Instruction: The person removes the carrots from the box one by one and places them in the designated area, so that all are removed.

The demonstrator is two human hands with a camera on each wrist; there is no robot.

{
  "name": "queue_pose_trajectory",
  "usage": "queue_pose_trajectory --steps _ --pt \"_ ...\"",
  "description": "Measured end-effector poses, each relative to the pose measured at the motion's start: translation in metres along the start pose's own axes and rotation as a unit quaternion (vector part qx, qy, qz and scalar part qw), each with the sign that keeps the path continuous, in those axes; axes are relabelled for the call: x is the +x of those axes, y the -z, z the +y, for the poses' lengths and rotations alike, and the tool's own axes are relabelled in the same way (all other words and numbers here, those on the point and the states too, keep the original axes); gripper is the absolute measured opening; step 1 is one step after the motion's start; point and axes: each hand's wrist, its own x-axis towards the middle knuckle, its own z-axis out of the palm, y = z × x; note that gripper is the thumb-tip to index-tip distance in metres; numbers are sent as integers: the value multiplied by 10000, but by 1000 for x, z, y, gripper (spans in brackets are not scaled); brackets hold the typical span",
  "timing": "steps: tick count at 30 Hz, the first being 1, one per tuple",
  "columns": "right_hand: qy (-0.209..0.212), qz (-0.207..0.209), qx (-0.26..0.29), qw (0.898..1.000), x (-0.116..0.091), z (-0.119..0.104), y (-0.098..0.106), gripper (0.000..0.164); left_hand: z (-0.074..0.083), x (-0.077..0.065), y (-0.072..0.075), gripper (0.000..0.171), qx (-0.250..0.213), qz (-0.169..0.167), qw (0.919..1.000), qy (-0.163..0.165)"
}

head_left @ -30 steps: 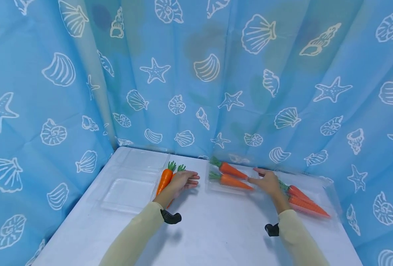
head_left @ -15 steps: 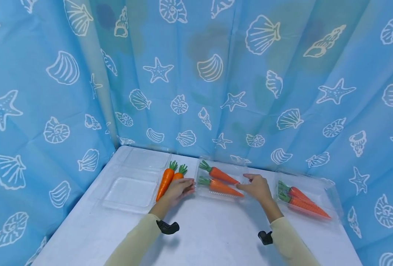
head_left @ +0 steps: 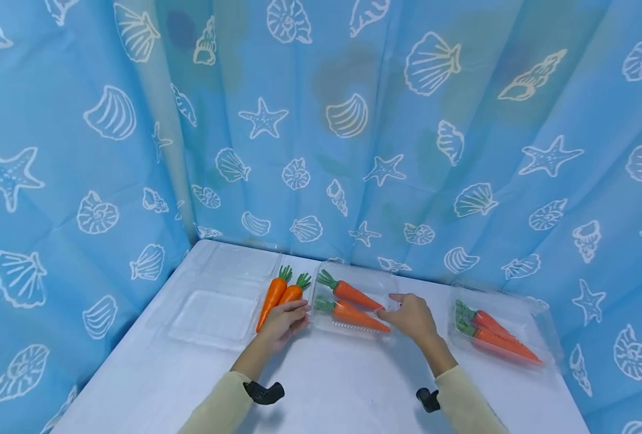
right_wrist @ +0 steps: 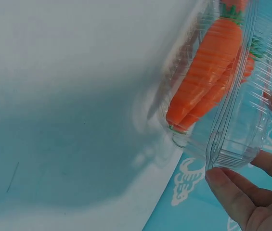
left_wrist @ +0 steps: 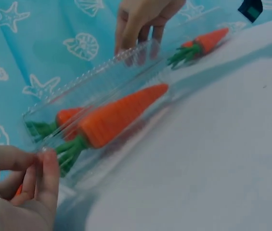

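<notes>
Both hands hold a clear plastic clamshell container (head_left: 372,278) at the back middle of the table. Inside lie two orange carrots with green tops, an upper carrot (head_left: 357,295) and a lower carrot (head_left: 357,315), tops pointing left. My left hand (head_left: 285,322) pinches the left end between thumb and fingertips, close to the green tops in the left wrist view. At the right end, my right hand (head_left: 414,317) grips the rim, thumb below and fingers across the lid. In the right wrist view the container's lid (right_wrist: 244,110) lies down over its base, edges together.
An open clear container (head_left: 212,316) lies at the left. Beside it, close to my left hand, are two loose carrots, a longer carrot (head_left: 270,301) and another carrot (head_left: 291,293). A second filled container (head_left: 538,310) stands at the right. A blue curtain (head_left: 310,150) hangs behind.
The middle container has moved left and slightly nearer, with my right hand on it. My left hand, apart from it a second ago, now pinches its left end.
</notes>
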Motion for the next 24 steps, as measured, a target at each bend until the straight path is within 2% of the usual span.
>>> queue_pose_trajectory --steps 5,9,13,17,20,24 --pt "67 164 -76 9998 -3 -1 -7 68 -13 -14 -2 38 -340 2 9994 83" --pt "168 248 -219 9993 -5 -2 -9 66 -20 -19 -1 38 -650 -11 9979 54" --pt "186 202 -262 9993 -8 -5 -9 66 -19 -21 0 37 -616 140 9980 -71" --pt "186 175 -314 9992 -11 -8 -9 64 -16 -26 2 38 -715 196 9973 7" --pt "323 242 -548 9977 -11 -9 -12 63 -19 -29 4 40 -1220 100 9924 81" --pt "649 331 -1015 9922 -11 -11 -13 59 -24 -29 6 45 -2111 46 9771 253"
